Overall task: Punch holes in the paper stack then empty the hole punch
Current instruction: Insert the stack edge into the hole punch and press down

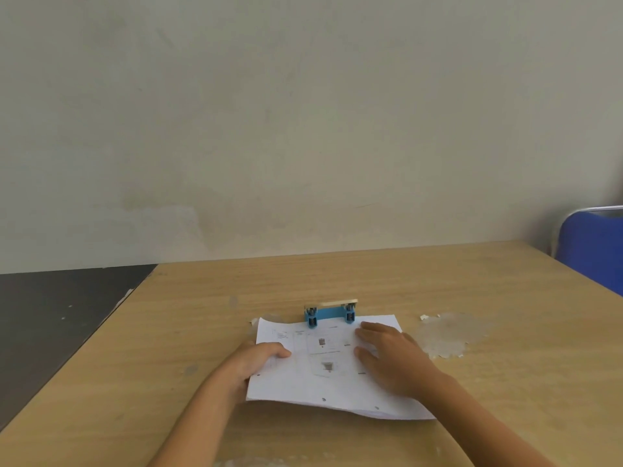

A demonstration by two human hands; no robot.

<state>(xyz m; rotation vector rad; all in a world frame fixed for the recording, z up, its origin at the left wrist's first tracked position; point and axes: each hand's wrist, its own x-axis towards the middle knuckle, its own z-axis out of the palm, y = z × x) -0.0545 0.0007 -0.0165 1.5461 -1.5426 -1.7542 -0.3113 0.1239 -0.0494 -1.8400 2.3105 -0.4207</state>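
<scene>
A white printed paper stack (323,362) lies on the wooden table (472,281), its far edge pushed into a blue hole punch (330,315) with a pale handle. Small dark holes show along the near edge of the stack. My left hand (251,365) grips the stack's left edge, thumb on top and fingers underneath. Over on the right half of the sheets, my right hand (391,358) rests flat with fingers spread, holding nothing.
A patch of peeled, whitish table surface (445,335) lies right of the paper. A blue chair (593,251) stands beyond the table's right edge. Dark floor (50,305) shows past the left edge, and a plain wall rises behind the table.
</scene>
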